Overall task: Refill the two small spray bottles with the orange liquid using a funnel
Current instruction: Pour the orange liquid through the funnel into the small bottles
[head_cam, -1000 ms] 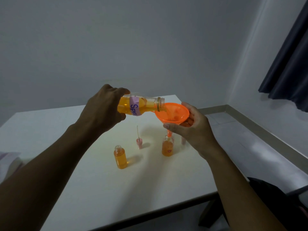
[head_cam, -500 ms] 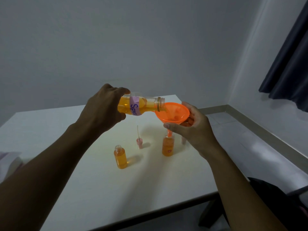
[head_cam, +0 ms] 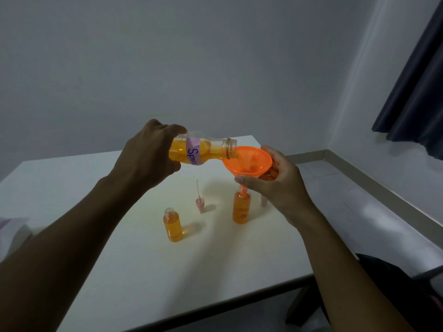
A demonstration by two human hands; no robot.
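Head view: white table [head_cam: 119, 271] fills the lower frame. Left hand [head_cam: 148, 154] grips the base of the labelled supply bottle [head_cam: 203, 150], fingers wrapped round it. The bottle is tipped near horizontal, its open mouth over the funnel's left rim. Right hand [head_cam: 280, 185] cups the orange funnel [head_cam: 249, 161] from the right, thumb and fingers curled round the bowl. The funnel spout sits in the neck of the right small spray bottle [head_cam: 241, 209], upright, orange nearly to its shoulder. Left small spray bottle [head_cam: 172, 225] stands uncapped, nearer, almost full. Pink spray head [head_cam: 200, 204], dip tube upward, stands between them, slightly farther.
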